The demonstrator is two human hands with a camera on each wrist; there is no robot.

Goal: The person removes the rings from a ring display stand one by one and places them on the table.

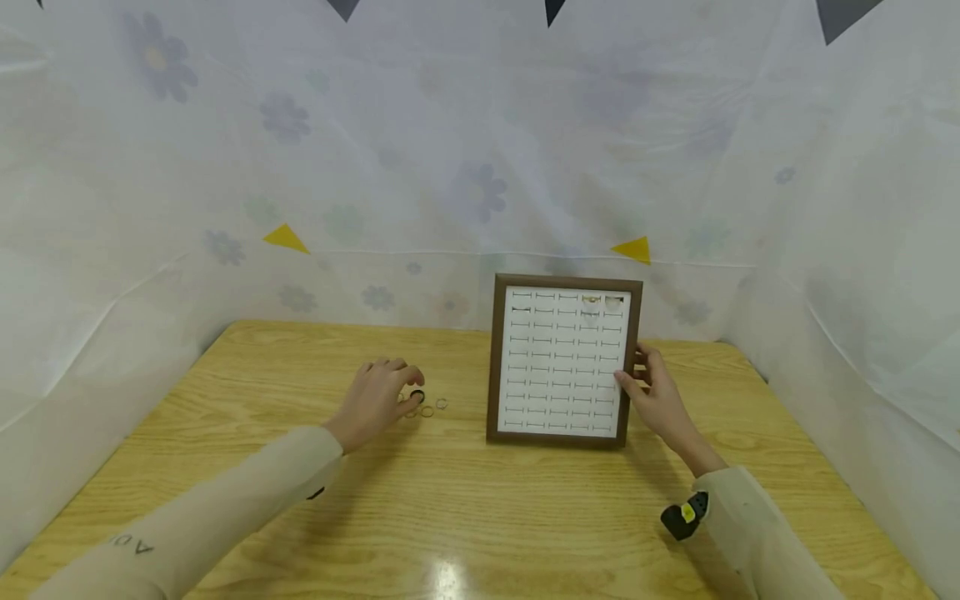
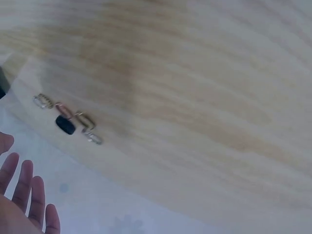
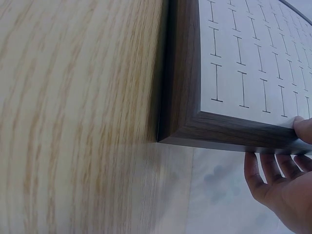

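Fingers of left hand (image 1: pixel 372 400) are hovering loosely spread over small rings (image 1: pixel 427 407) lying on the wooden table (image 1: pixel 450 508); nothing gripped. Right hand (image 1: pixel 656 400) is clasping the ring display tray (image 1: pixel 562 362) by its right frame edge, thumb on front. Tray is standing tilted back, long axis vertical, slots facing the person. Judged step: picking up a ring; next is calling for a fine pinch
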